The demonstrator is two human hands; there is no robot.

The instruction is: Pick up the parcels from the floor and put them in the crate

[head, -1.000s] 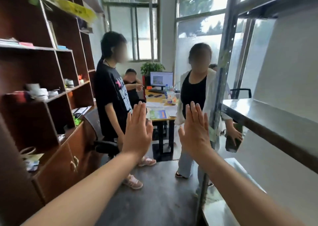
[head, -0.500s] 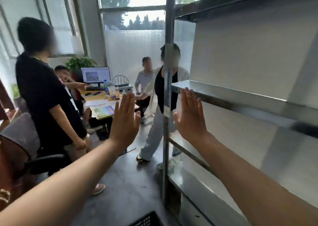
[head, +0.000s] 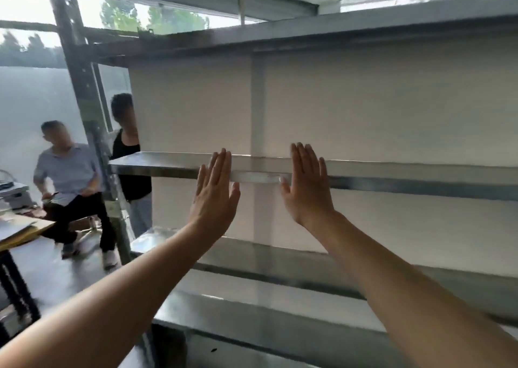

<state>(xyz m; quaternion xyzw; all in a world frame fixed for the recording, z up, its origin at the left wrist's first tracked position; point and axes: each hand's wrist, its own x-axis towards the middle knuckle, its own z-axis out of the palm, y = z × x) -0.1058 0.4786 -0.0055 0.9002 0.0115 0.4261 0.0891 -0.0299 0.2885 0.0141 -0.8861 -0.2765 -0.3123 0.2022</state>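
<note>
From the head camera: forearms stretched forward, left hand [head: 214, 196] and right hand [head: 307, 189] raised upright near each other, fingers straight and together, palms toward the metal shelf [head: 168, 165] edge, holding nothing. Cannot tell whether touching it. Outside this view: parcels and crate.
</note>
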